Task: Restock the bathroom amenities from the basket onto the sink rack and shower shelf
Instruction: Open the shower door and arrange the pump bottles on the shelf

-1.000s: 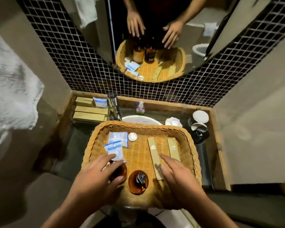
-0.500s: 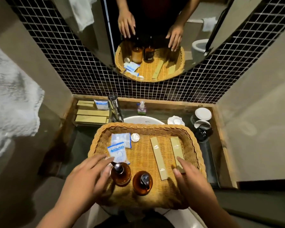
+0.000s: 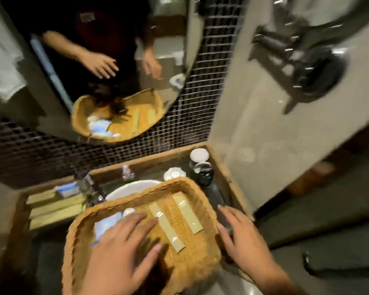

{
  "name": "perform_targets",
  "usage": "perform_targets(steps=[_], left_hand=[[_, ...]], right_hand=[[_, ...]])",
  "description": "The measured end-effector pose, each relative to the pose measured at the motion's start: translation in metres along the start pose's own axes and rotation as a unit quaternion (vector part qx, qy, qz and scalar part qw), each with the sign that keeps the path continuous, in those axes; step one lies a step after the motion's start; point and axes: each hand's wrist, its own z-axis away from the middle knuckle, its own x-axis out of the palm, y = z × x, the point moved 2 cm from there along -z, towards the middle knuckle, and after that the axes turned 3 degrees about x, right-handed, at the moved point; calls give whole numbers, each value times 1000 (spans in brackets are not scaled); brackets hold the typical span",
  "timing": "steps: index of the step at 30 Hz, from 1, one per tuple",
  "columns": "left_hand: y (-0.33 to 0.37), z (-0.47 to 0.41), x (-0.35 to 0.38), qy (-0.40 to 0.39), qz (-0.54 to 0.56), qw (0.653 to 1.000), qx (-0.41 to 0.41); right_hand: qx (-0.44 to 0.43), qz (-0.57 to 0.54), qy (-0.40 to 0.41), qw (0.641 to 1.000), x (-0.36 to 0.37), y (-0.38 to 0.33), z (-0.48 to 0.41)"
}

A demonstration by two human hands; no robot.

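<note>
A wicker basket (image 3: 202,201) sits over the white sink basin (image 3: 130,187), tilted in the blurred view. Two flat tan sachets (image 3: 188,211) lie in its right half, and blue-white packets (image 3: 106,225) lie at its left. My left hand (image 3: 121,250) hovers over the basket's near left part with fingers spread, hiding the amber bottles. Just outside the basket's right rim is my right hand (image 3: 241,241), fingers straight and empty. The wooden sink rack (image 3: 51,206) at the left holds tan boxes and a blue packet.
A chrome tap (image 3: 90,188) stands behind the basket. A small clear bottle (image 3: 127,172), a white dish (image 3: 175,173) and stacked cups (image 3: 200,160) line the back ledge. A dark wall fixture (image 3: 307,60) hangs on the right wall. The mirror (image 3: 107,60) above reflects the scene.
The camera swung right and tilted, blurring the view. My left hand moved over the amber bottles, covering them. My right hand left the basket and now sits outside its right rim.
</note>
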Motion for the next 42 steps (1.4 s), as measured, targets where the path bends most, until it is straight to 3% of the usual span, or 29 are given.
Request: perform_targets(steps=[7, 12, 15, 19, 24, 42], left_hand=[[131, -64, 25, -66, -17, 952, 298], [221, -74, 46, -83, -4, 922, 377], [265, -68, 70, -125, 14, 910, 395], [310, -64, 113, -127, -1, 915, 383], [321, -62, 158, -144, -27, 931, 335], [349, -87, 133, -102, -106, 934, 324]], right_hand=[[87, -38, 159, 983, -51, 40, 115], [185, -29, 236, 954, -96, 90, 171], [221, -61, 291, 929, -118, 118, 191], [226, -62, 305, 923, -126, 157, 203], [232, -28, 263, 936, -125, 200, 210], [213, -30, 249, 944, -142, 208, 196]])
